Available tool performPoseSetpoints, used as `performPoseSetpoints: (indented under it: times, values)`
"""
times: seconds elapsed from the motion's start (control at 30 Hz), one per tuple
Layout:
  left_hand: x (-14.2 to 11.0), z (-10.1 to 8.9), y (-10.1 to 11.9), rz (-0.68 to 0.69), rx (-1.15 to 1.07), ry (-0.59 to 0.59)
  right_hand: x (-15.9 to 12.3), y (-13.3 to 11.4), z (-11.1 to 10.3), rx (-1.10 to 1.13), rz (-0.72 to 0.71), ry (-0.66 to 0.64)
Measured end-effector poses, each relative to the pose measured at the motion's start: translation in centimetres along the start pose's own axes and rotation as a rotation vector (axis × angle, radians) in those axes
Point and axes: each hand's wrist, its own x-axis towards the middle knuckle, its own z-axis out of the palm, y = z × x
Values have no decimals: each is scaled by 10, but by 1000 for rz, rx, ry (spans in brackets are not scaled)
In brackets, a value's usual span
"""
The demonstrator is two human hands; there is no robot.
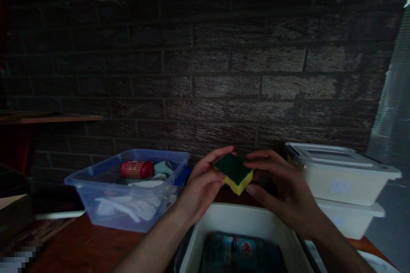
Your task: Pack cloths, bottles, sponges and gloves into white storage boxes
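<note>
A sponge (235,171), dark green on top and yellow below, is held up between both hands above an open white bin. My left hand (206,177) grips its left side, thumb and fingers closed on it. On the other side, my right hand (277,181) has its fingertips on the top right edge and its thumb near the lower corner. The white bin (250,213) below holds a dark package (241,251) with a blue and white label.
A clear bluish plastic box (115,217) on the left contains white cloths (128,207) and a red patterned can (137,169). Two lidded white boxes (342,183) are stacked at right on the wooden table (83,247). Behind stands a dark brick wall (205,59).
</note>
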Motion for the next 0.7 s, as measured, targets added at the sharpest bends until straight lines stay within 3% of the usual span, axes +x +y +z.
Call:
performPoseSetpoints:
  times: [0.13,0.2,0.37,0.43,0.53,0.7]
  values:
    - [-2,0,-2,21,48,-4,2,1,-1,-193,-176,85]
    - [-2,1,-2,33,72,1,1,1,-1,-210,-175,93]
    - [0,3,-2,123,187,-42,1,1,-1,-133,61,225]
    - [-1,5,-3,226,289,-38,0,4,-1,16,175,185]
    - [-3,10,-5,382,434,-15,-2,6,0,241,289,17]
    - [-9,16,-9,398,493,-67,-2,8,0,366,269,-6]
